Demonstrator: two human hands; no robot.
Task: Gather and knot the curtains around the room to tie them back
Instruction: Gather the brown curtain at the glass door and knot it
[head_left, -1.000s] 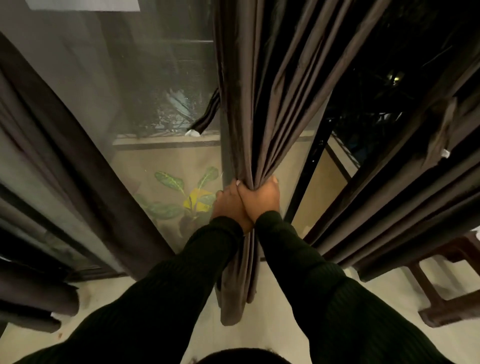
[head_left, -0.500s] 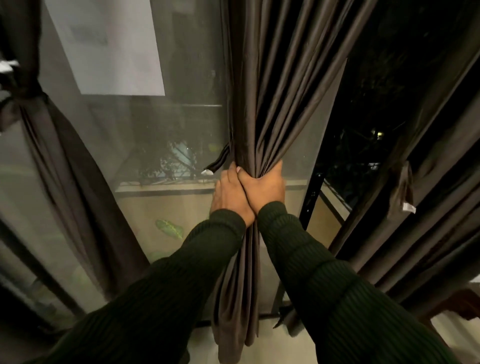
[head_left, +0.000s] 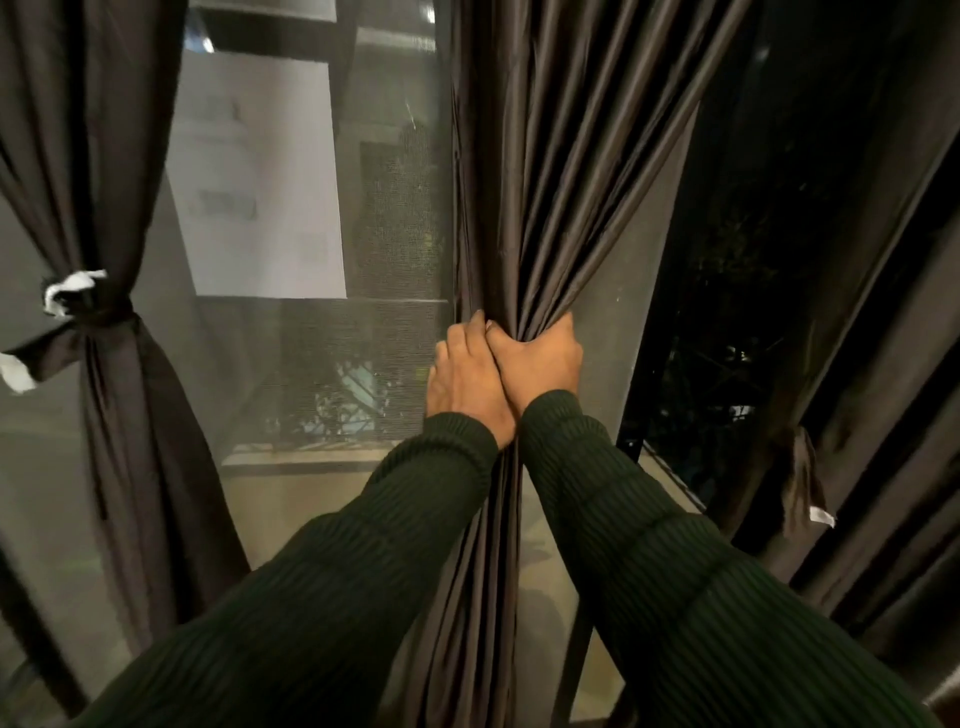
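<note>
The right hand (head_left: 540, 366) clenches the gathered middle curtain (head_left: 540, 171), fingers wrapped round the bunched folds with the thumb up along the right side. The left hand (head_left: 465, 382) lies just beside it, touching it, its fingers curled onto the same bundle from the left, so the 2 hands grasp the cloth at 1 spot. Both arms wear dark ribbed sleeves (head_left: 649, 530) that reach in from the bottom of the view. Above the hands the curtain fans out into pleats toward the top; below them it hangs as a narrow bunch between the forearms. It hangs in front of a window screen (head_left: 384, 260), at the upright frame between 2 panes. To the left, well apart, another dark curtain (head_left: 124, 426) is already cinched by a knot (head_left: 96, 312) with a white tag beside it. To the right a third curtain (head_left: 883, 312) hangs loose, a small fabric tab (head_left: 802, 483) dangling from it.
</note>
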